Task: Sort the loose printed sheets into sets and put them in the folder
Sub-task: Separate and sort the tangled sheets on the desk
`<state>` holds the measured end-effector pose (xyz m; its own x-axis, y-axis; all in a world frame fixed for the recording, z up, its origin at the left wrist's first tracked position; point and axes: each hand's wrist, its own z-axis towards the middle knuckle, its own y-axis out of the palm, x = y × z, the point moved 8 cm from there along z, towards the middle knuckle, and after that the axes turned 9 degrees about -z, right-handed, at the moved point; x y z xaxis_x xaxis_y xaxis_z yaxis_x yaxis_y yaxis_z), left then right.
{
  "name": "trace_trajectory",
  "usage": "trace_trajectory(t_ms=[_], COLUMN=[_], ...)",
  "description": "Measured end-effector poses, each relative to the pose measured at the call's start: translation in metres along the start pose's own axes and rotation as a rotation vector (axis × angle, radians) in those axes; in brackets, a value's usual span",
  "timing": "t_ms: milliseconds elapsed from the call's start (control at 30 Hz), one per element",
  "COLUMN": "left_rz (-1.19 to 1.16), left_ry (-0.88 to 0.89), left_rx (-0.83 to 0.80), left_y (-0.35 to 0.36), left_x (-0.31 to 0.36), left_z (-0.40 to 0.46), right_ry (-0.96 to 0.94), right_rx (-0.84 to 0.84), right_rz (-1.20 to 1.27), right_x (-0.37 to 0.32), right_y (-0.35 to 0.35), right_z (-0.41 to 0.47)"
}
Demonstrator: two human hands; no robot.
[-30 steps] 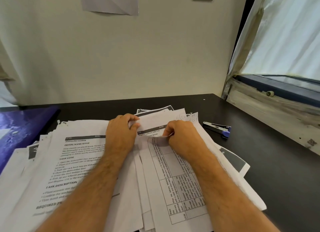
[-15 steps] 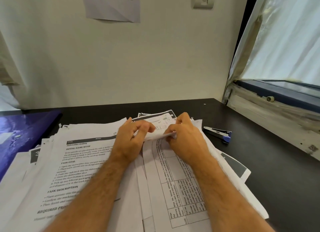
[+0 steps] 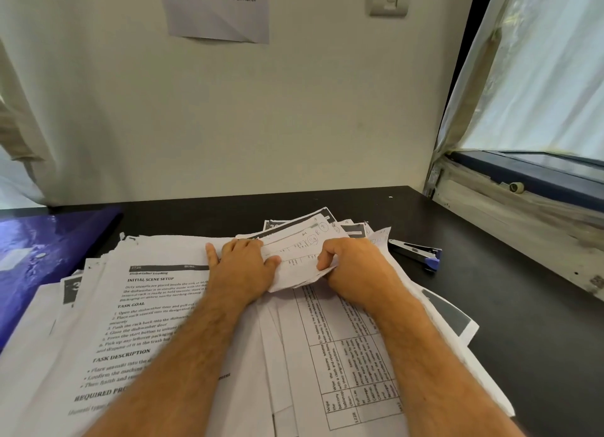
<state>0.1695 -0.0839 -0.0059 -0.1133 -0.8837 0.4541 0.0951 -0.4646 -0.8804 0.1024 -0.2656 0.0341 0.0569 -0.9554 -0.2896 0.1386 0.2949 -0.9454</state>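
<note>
Loose printed sheets (image 3: 153, 306) cover the near part of a dark desk in overlapping piles. A sheet with a table (image 3: 340, 345) lies between my forearms. My left hand (image 3: 242, 266) and my right hand (image 3: 354, 266) both hold a small, crumpled sheet with handwritten marks (image 3: 297, 257), lifted a little above the far end of the pile. My left thumb presses its left side; my right fingers curl round its right edge. A blue folder (image 3: 42, 250) lies at the far left, partly under the papers.
A blue and black stapler (image 3: 416, 252) lies on the bare dark desk (image 3: 523, 322) right of the pile. A window sill (image 3: 523, 207) runs along the right. A wall with a taped notice (image 3: 217, 10) stands behind the desk.
Both hands have pulled the top end of a sheet up and back off the pile, and it now bunches between them. The camera has tilted slightly, raising the view.
</note>
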Motion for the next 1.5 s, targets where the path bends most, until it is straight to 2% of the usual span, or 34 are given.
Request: trace_trajectory(t_ms=[167,333,433,533,767,1000,1100,1267,1500], left_rz=[-0.215,-0.303,-0.193,-0.005,-0.098,-0.575,-0.748,-0.835,-0.917], left_ry=[0.026,0.171,0.236,0.193,0.184,0.110,0.100,0.160,0.475], left_rx=[0.118,0.298,0.184,0.011,0.041,0.315,0.377,0.352,0.191], left_y=[-0.013,-0.031,-0.021,0.000,-0.003,-0.028,-0.032,-0.035,-0.038], left_x=[-0.001,0.010,0.028,0.028,0.023,0.005,-0.001,0.003,0.034], left_z=[0.001,-0.006,-0.009,-0.005,0.002,-0.009,-0.011,-0.012,-0.029], right_ry=[-0.004,-0.034,-0.063,-0.097,-0.140,-0.183,-0.198,-0.217,-0.259], right_rx=[0.013,0.031,0.064,0.101,0.122,0.224,0.251,0.318,0.420], right_rz=[0.072,0.056,0.042,0.030,0.067,0.095,0.091,0.088,0.035], right_x=[0.001,-0.004,-0.006,-0.008,-0.010,-0.008,-0.010,-0.011,-0.020], right_y=[-0.003,-0.006,-0.010,-0.013,-0.017,-0.034,-0.035,-0.031,-0.028], right_z=[-0.002,0.000,-0.003,-0.006,-0.009,-0.016,-0.018,-0.014,-0.009])
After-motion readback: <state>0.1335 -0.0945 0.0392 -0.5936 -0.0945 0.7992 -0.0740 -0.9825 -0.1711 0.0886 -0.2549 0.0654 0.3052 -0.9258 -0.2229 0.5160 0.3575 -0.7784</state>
